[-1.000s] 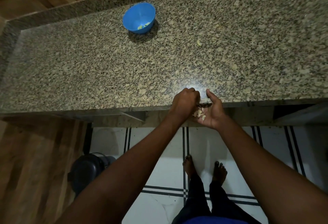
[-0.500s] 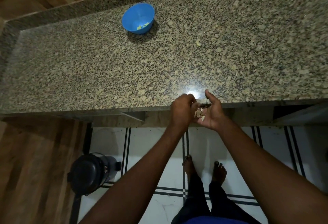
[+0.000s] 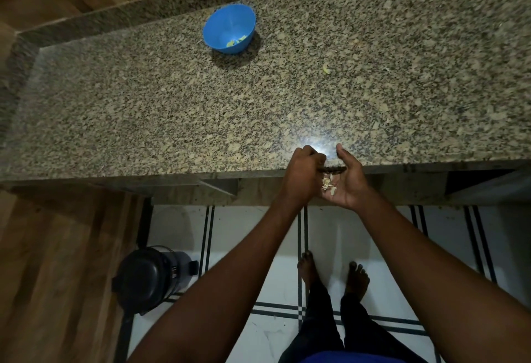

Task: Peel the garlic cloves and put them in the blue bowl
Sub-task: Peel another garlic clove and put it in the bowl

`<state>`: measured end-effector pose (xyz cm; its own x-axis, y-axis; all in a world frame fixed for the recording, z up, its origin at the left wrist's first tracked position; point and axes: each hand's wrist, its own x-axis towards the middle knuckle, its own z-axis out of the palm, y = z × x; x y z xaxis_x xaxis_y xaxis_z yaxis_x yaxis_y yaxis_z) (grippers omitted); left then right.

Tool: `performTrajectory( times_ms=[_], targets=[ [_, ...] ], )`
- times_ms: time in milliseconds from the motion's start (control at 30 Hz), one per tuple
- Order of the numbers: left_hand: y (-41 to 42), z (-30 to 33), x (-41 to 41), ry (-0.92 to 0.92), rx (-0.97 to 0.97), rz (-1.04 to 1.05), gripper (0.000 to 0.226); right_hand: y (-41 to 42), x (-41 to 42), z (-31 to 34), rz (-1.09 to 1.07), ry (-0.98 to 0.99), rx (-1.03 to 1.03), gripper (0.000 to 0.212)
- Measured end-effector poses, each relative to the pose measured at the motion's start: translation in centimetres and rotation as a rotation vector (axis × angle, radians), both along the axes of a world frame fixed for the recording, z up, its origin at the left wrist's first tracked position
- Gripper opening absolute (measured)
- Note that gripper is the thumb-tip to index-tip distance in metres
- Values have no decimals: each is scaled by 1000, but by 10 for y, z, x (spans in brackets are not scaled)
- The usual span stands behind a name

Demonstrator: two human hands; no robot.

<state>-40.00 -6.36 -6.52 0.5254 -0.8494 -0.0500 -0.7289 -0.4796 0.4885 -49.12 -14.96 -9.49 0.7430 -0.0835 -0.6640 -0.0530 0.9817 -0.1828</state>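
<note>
You are looking at one blue bowl (image 3: 229,28) and one loose garlic clove (image 3: 325,68) lying on one granite counter (image 3: 143,110). Your two hands are sharing several peel scraps (image 3: 328,187), too small to count; one black bin (image 3: 149,278) is standing below.

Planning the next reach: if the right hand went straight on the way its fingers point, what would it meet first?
Bare counter only; the right hand points away across it. The loose scrap looks just left of that line.
</note>
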Motion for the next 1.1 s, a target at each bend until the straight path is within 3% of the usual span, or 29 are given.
performTrajectory(
  times_ms=[200,333,467,600,733,933,1100],
  targets=[
    [5,15,8,172,-117,102,27,-2,0,-4,18,21,-60,68],
    [-4,13,17,133,-137,160,22,0,0,-2,19,-12,-36,77],
    [-9,3,8,54,-38,44,17,2,1,-5,-10,8,-13,76],
    [-7,5,-22,155,1,-21,27,3,1,-7,-53,45,-38,62],
    [15,10,-26,47,-131,-126,33,-1,0,-13,25,84,-93,95],
    [38,11,5,121,-305,346,38,2,-1,-17,92,-11,-133,114],
    [49,7,24,208,-325,458,34,0,-3,-17,175,-85,-90,110]
  ],
)
